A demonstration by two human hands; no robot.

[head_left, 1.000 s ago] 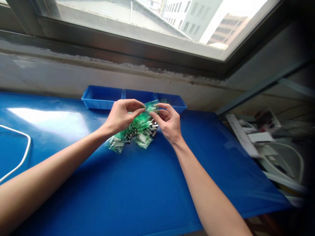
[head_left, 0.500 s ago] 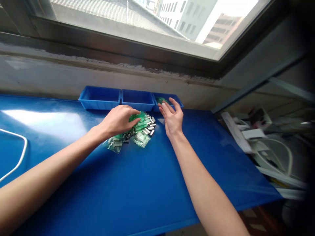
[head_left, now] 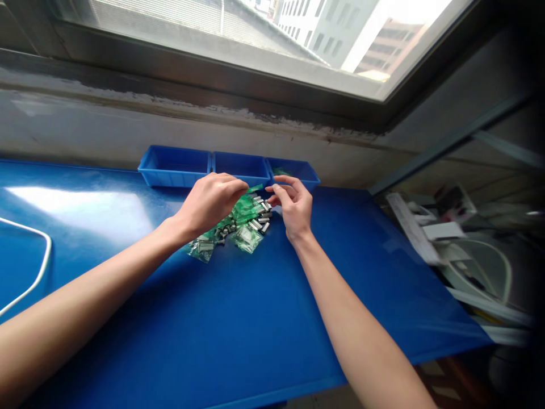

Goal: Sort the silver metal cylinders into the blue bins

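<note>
A pile of green plastic packets (head_left: 243, 211) and small metal cylinders (head_left: 264, 216) lies on the blue table (head_left: 255, 318). Two clear packets with parts, one at the left front (head_left: 201, 249) and one at the centre front (head_left: 247, 238), lie at its near edge. My left hand (head_left: 213, 201) is closed over the pile's left side, its fingertips pinching a green packet. At the right edge of the pile is my right hand (head_left: 294, 205), fingers apart and curved, with nothing visible in it.
Three blue bins stand in a row against the wall: left (head_left: 176, 177), middle (head_left: 242, 165) and right (head_left: 300, 170), the last with green packets inside. A white cable (head_left: 45, 258) lies at the left. Cluttered items (head_left: 445, 230) are beyond the table's right edge.
My left hand has closed its fingers and lifted part of a green packet. My right hand has moved from the right bin down toward the pile, its fingers curling.
</note>
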